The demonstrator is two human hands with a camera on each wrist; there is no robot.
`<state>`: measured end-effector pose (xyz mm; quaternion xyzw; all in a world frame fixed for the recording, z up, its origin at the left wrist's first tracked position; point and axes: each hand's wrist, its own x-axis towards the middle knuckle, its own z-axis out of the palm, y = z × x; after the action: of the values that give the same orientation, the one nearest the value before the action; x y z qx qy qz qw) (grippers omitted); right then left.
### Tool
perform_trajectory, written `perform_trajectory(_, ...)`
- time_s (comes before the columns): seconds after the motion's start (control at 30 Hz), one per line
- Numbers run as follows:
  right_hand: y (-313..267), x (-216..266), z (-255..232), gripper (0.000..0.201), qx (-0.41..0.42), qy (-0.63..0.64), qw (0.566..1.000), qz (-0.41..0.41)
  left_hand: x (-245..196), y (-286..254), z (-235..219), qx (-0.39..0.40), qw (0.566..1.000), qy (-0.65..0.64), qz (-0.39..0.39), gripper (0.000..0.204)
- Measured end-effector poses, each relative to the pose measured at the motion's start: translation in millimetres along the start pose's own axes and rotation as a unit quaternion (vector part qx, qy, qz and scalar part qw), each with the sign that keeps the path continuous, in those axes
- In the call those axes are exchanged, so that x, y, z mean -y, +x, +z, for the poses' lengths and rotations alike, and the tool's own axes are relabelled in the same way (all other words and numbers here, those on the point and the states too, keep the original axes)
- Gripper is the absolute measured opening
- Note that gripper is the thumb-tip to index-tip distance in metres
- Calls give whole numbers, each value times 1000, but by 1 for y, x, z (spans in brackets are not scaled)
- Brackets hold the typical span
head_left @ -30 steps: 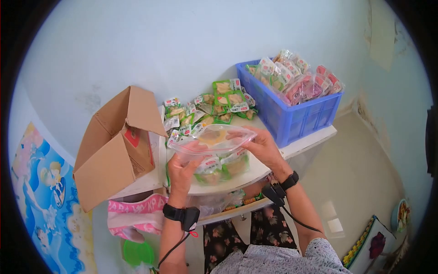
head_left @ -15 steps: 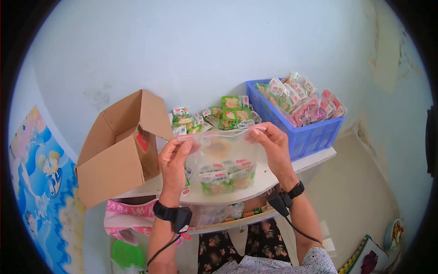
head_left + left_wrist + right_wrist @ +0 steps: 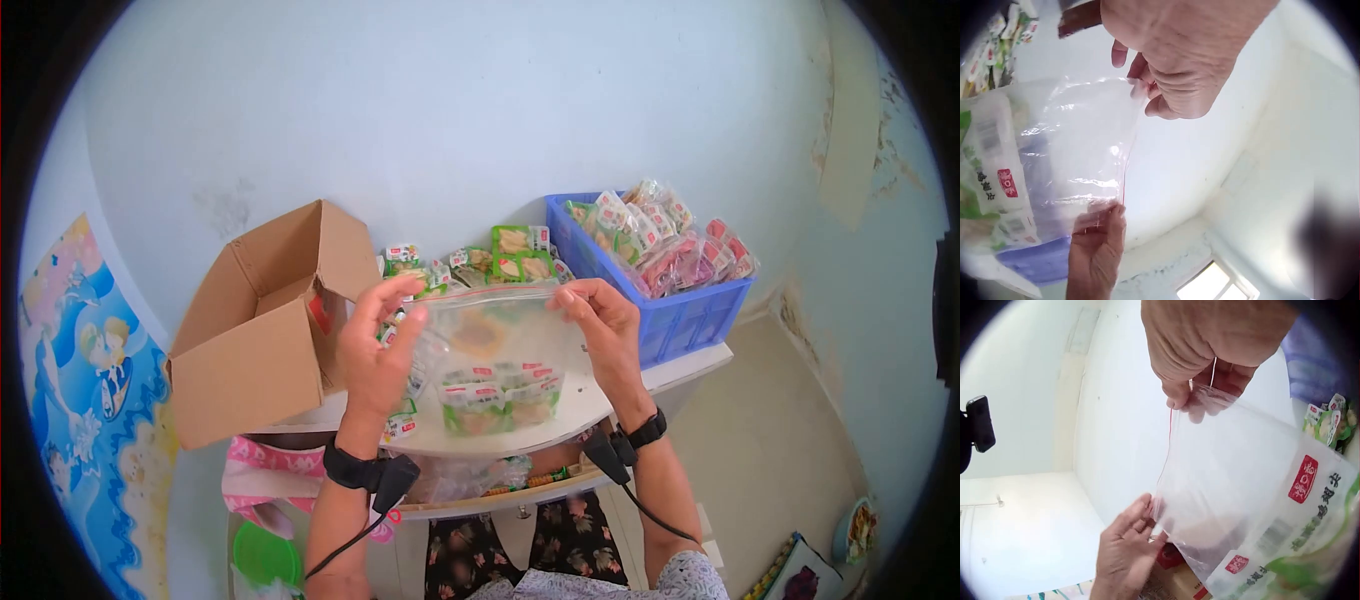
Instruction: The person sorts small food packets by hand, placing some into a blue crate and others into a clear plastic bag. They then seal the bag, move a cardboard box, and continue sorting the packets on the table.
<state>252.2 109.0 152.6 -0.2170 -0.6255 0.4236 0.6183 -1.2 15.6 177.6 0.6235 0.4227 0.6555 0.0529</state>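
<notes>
A clear zip-lock bag (image 3: 490, 335) with a red line along its top hangs upright between the hands. Inside, at the bottom, sit several green-and-white food packets (image 3: 500, 395). The right hand (image 3: 608, 325) pinches the bag's top right corner between thumb and fingers. At the other top corner is the left hand (image 3: 375, 345), thumb and forefinger spread around the end of the zip; in the left wrist view a fingertip of this hand (image 3: 1179, 62) shows through the plastic. The zip edge runs nearly straight from hand to hand.
An open cardboard box (image 3: 240, 375) stands on the left of the white table (image 3: 590, 408). More green packets (image 3: 520, 250) are piled behind the bag. A blue crate (image 3: 680, 325) of bagged packets stands at the right. Below the tabletop, an open drawer (image 3: 500, 505) holds plastic bags.
The bag has gone from tilted, its mouth gaping, to hanging upright with its top edge drawn straight. The left hand's thumb and forefinger have since spread apart at the corner.
</notes>
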Motion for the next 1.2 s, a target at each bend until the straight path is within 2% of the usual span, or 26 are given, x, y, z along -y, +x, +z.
perform_trajectory(0.07,1,-1,1,16,-3,-5,1000,-2,-31,8,8,37,971,206,119,25)
perform_trajectory(0.17,0,-2,4,13,-9,1,1000,-11,-46,22,37,141,935,256,199,25)
perform_trajectory(0.27,1,-3,7,10,1,-9,999,-36,-48,28,67,166,912,302,223,20)
perform_trajectory(0.37,2,2,4,7,17,-42,997,-58,-41,37,81,173,908,310,222,13)
perform_trajectory(0.47,2,7,1,8,19,-52,998,-43,-36,47,80,235,913,274,190,10)
perform_trajectory(0.57,5,-6,-3,9,4,-61,996,-62,-40,51,68,245,920,253,173,9)
perform_trajectory(0.67,5,-8,-9,10,-13,-48,998,-50,-29,50,43,212,925,263,171,12)
perform_trajectory(0.77,4,-8,-15,10,-27,-19,999,-27,-39,53,10,268,922,281,11,16)
perform_trajectory(0.87,5,-12,-17,11,-14,-57,998,-32,-40,44,-2,226,933,275,-49,18)
perform_trajectory(0.97,6,-4,-11,12,-8,-45,998,-35,-29,39,-6,187,959,203,-62,19)
perform_trajectory(1.07,6,-2,-10,15,-6,-41,999,-9,-13,31,-4,157,984,52,-67,24)
perform_trajectory(1.17,5,2,-10,15,7,-45,999,-18,-1,31,-10,215,966,1,-141,25)
perform_trajectory(1.2,6,1,-12,14,10,-43,999,-11,3,30,-11,211,966,2,-147,23)
